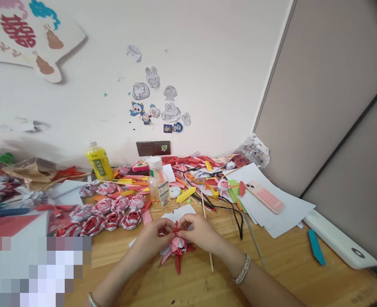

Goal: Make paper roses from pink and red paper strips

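Note:
Near the front middle of the wooden table [118, 273] is a folded paper flower [178, 244] in pink, white and red. Red and pink strip ends stick out around it, and one red paper strip [177, 265] points toward me. My left hand [154, 234] comes in from the left, thumb and fingers pinched on a red fold at the flower's far side. From the right, my right hand [196, 230] pinches the same red fold, its fingertips close to the left ones. White paper [185, 209] lies behind the hands. The fingertips partly hide the fold.
Finished paper roses [113, 220] sit in rows at left. A clear plastic bottle [159, 187] and a yellow bottle [99, 161] stand behind. A wooden stick [207, 230] lies right of my hands. Farther right are a phone [265, 197] on white sheets and a teal cutter-like object [316, 247].

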Demonstrator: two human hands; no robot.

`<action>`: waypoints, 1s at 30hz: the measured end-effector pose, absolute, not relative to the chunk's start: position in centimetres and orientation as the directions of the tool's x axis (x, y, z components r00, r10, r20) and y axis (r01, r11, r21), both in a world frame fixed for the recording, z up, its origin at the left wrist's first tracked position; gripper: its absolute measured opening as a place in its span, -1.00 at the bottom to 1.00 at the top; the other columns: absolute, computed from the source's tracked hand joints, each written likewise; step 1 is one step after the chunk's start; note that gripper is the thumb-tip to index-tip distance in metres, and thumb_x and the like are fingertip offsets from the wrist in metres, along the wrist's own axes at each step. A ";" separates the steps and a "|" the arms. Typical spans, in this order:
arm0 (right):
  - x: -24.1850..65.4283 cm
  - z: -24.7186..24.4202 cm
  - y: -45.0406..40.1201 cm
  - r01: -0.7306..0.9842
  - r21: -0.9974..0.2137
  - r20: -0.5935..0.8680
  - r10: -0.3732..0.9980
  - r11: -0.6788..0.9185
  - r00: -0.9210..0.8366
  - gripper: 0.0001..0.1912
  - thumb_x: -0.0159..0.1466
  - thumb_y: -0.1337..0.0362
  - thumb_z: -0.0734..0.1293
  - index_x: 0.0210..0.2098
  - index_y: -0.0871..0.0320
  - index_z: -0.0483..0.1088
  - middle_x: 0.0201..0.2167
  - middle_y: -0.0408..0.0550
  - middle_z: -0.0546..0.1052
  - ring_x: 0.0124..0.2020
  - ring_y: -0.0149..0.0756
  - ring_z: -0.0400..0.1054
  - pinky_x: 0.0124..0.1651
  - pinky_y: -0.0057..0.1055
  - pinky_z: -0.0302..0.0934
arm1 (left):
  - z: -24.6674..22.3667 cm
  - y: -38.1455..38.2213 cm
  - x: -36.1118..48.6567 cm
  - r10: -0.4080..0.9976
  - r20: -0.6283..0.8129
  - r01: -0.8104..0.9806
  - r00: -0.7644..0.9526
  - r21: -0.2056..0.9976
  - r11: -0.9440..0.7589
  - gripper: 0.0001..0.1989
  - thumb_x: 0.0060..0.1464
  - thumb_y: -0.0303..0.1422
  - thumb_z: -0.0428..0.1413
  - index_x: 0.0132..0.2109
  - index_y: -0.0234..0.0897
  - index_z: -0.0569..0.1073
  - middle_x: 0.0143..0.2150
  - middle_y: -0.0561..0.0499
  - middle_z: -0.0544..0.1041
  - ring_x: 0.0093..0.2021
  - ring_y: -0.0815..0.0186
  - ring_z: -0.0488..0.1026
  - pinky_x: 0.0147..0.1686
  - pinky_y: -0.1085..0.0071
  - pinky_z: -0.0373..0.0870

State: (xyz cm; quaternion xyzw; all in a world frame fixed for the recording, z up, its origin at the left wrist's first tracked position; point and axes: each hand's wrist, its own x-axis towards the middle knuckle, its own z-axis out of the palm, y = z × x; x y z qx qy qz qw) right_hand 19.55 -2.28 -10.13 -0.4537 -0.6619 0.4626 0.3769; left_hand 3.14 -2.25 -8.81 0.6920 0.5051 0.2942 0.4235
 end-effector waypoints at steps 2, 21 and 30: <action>19.8 -10.2 -2.1 0.256 -0.955 0.065 0.944 0.153 -0.323 -0.93 0.00 0.45 0.38 -0.49 0.19 0.43 -0.54 -0.21 0.44 -0.46 -0.40 0.32 -0.37 -0.49 0.19 | -8.9 -2.3 3.2 0.955 -0.009 0.448 0.296 0.884 -0.131 -0.85 -0.18 -0.29 0.09 -0.46 -0.27 0.48 -0.48 0.02 0.56 -0.42 0.27 0.47 -0.39 0.43 0.34; 19.6 -10.7 -2.2 0.284 -0.938 0.103 0.941 0.200 -0.322 -0.84 0.03 0.52 0.31 -0.48 0.17 0.47 -0.53 -0.19 0.48 -0.46 -0.40 0.34 -0.36 -0.50 0.21 | -9.0 -2.2 2.6 0.927 -0.141 0.350 0.348 0.937 0.011 -0.76 -0.25 -0.24 0.20 -0.40 -0.29 0.44 -0.45 0.05 0.50 -0.40 0.29 0.45 -0.37 0.40 0.36; 19.8 -10.1 -2.7 0.317 -0.870 0.211 0.865 0.379 -0.454 -0.83 0.11 0.47 0.32 -0.35 0.15 0.51 -0.37 -0.13 0.54 -0.31 -0.33 0.40 -0.23 -0.47 0.22 | -9.1 -1.7 2.2 0.906 -0.169 0.247 0.387 0.966 0.075 -0.52 -0.29 0.06 0.22 -0.47 -0.30 0.40 -0.53 0.08 0.46 -0.50 0.39 0.41 -0.45 0.47 0.33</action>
